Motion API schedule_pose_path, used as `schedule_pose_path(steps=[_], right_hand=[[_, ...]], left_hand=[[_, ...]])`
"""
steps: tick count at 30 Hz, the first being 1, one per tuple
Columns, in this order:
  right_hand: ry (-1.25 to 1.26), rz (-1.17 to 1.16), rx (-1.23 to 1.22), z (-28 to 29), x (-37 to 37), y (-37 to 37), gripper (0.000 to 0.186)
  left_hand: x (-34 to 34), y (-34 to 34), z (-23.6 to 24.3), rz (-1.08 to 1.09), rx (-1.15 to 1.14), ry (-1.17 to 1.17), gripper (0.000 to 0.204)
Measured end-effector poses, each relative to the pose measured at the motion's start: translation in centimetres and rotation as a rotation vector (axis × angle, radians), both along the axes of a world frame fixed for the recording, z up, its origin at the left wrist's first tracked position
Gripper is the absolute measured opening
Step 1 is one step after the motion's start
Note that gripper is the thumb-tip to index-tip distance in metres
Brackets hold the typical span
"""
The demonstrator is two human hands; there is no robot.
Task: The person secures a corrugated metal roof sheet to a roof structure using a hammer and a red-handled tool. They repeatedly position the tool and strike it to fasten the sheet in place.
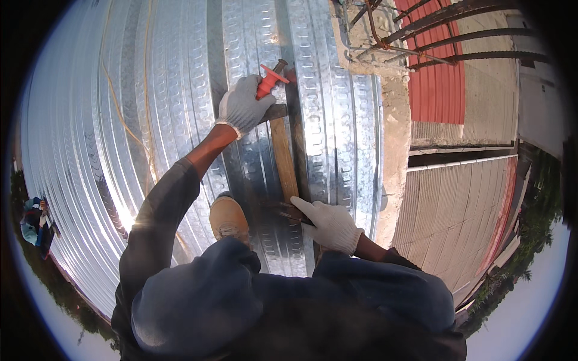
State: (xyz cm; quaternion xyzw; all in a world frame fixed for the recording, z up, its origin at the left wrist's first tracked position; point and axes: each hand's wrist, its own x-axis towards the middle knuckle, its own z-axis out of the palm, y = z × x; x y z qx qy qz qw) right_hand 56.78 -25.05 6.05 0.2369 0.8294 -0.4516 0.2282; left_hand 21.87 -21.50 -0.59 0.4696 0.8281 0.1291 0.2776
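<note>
My left hand (242, 108), in a grey-white knit glove, is closed around the red grip of a chisel (265, 87). A round red guard sits on the grip, and the metal end above it points up and right; the lower end is hidden. Just below that hand is the dark head of a hammer (276, 112), its wooden handle running back toward me. My right hand (332, 226), gloved the same way, is closed at the near end of that handle. Dark thin shapes beside its fingers are too shaded to make out.
Ribbed metal decking (174, 90) spreads under me, with a cord (120, 114) across it. My tan shoe (229, 218) stands on it. A concrete edge (394, 162) borders the right, with bent rebar (463, 30) above. Another person (37, 222) is far left.
</note>
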Motion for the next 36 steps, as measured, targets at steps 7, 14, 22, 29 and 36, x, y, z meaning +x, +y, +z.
schedule_pose_path(steps=[7,14,22,29,36], right_hand=[[0.008,0.025,0.037,1.7,1.8,1.1,0.06],[0.263,0.157,-0.078,-3.8,1.4,-6.1,0.057],[0.343,0.069,0.225,-1.5,-4.4,-3.4,0.051],[0.3,-0.117,0.594,-5.7,-7.4,-3.0,0.068],[0.341,-0.849,-0.371,-3.3,-7.2,-1.7,0.066]], left_hand=[[0.4,2.6,0.9,0.051,0.164,-0.508,0.03],[6.9,10.3,14.9,-0.519,0.13,-0.424,0.027],[13.7,19.7,8.9,-0.454,-0.004,-0.841,0.041],[21.7,25.2,3.4,-0.484,0.237,-0.696,0.039],[24.6,27.5,-3.1,-0.599,0.297,-0.543,0.04]])
